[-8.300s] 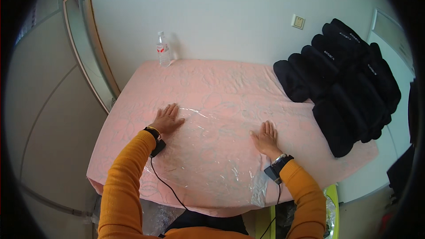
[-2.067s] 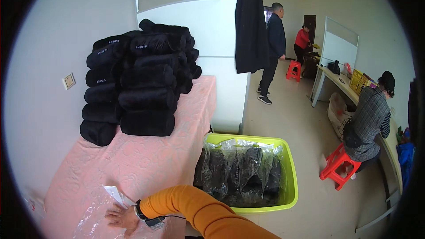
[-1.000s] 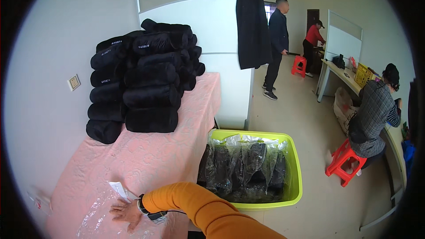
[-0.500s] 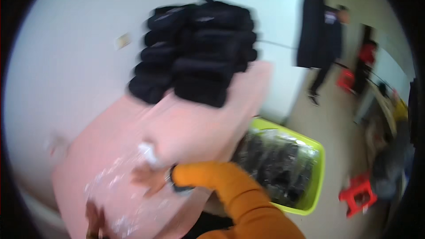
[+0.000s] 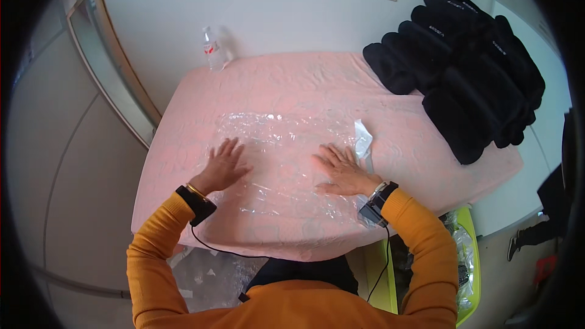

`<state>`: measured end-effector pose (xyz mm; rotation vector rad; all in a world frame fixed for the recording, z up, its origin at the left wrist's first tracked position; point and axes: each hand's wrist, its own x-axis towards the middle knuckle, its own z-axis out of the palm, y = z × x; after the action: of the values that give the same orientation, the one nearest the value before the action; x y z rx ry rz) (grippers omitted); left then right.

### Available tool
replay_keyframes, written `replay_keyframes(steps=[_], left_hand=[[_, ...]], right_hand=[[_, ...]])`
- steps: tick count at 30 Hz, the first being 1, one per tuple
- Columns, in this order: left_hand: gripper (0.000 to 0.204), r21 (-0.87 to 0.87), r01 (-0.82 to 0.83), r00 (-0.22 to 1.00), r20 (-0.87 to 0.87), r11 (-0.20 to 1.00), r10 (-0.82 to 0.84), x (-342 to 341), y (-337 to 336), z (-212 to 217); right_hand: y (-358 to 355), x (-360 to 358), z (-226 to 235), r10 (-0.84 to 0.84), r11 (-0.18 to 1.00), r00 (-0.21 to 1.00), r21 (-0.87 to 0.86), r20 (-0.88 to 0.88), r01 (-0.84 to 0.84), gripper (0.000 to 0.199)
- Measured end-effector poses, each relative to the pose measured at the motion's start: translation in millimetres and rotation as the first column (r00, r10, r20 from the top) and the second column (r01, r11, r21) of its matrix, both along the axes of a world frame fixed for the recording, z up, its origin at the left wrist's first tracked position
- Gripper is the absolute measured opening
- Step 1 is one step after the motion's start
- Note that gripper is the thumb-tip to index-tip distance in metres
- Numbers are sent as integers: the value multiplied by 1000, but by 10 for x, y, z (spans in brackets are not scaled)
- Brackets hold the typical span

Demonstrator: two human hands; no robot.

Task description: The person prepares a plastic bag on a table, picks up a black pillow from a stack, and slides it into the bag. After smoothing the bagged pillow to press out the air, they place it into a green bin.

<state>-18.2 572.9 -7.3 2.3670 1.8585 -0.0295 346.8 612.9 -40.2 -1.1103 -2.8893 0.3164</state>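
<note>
A clear plastic bag (image 5: 274, 173) lies spread on the pink cloth of the table (image 5: 286, 79). My left hand (image 5: 222, 166) rests flat near the bag's left side, fingers spread. On its right side lies my right hand (image 5: 342, 172), also flat with the fingers apart. Just beyond the right fingers, a white strip (image 5: 363, 139) sticks up along the bag's right edge. Neither hand grips anything. Both wrists wear black bands, with a thin cable hanging from each.
Black padded items (image 5: 463, 67) are piled at the table's back right. A plastic bottle (image 5: 212, 49) stands by the wall at the back left. Below the right edge is a yellow-green bin (image 5: 474, 268) with plastic-wrapped things. At far right, a person's dark-clothed leg (image 5: 530, 234) shows.
My view has swung left, bringing the bottle and both forearms fully into sight. My hands, blurred before over the plastic, now lie flat and apart on it.
</note>
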Motion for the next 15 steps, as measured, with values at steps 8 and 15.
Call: replay_keyframes(steps=[8,15], left_hand=[[77,136,386,912,93,913,-399,821,-704,-77],[76,156,400,862,270,903,-428,934,-704,-236]], right_hand=[[-489,-148,403,100,982,994,159,36,-104,85],[-968,-138,283,217,976,972,51,-87,-213,83]])
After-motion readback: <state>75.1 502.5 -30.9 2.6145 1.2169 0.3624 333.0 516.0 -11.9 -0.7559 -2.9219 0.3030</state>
